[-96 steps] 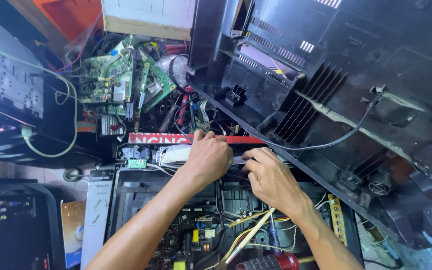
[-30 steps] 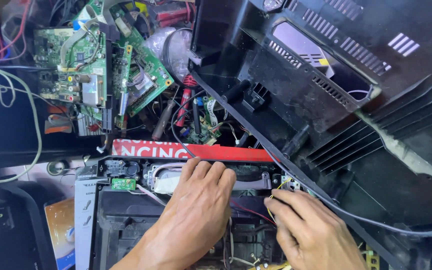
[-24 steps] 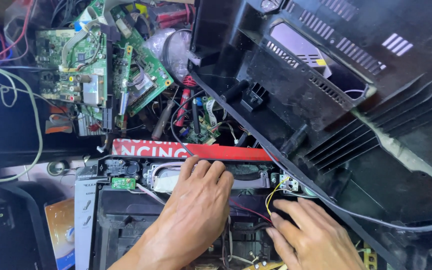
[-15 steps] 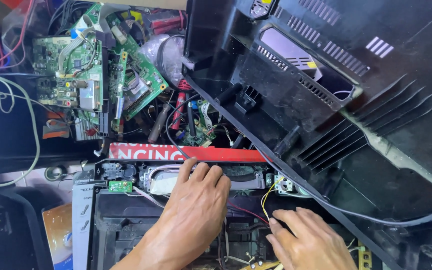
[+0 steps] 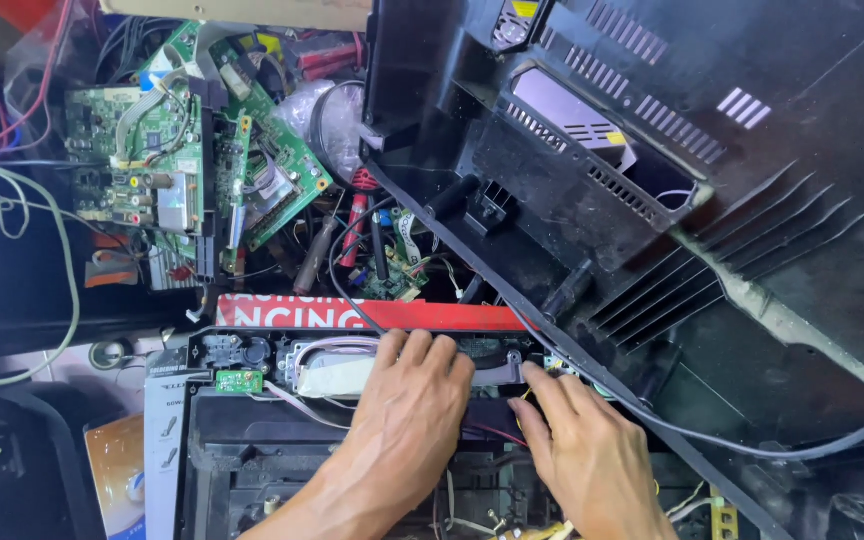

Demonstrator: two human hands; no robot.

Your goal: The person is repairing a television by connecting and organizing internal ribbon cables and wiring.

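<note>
Pressing flat with open left hand [image 5: 407, 420] and right hand [image 5: 587, 455] on stiff black chassis [image 5: 212, 430]; probably heavy, better held by the frame edges.

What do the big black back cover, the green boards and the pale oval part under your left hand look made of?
Back cover: matte black moulded plastic, judging by its ribs, vent slots and dust. Green boards: rigid laminate with a glossy green coat, studded with metal parts and connectors. Oval part, under the left hand: pale, flat, dull; material unclear.
</note>
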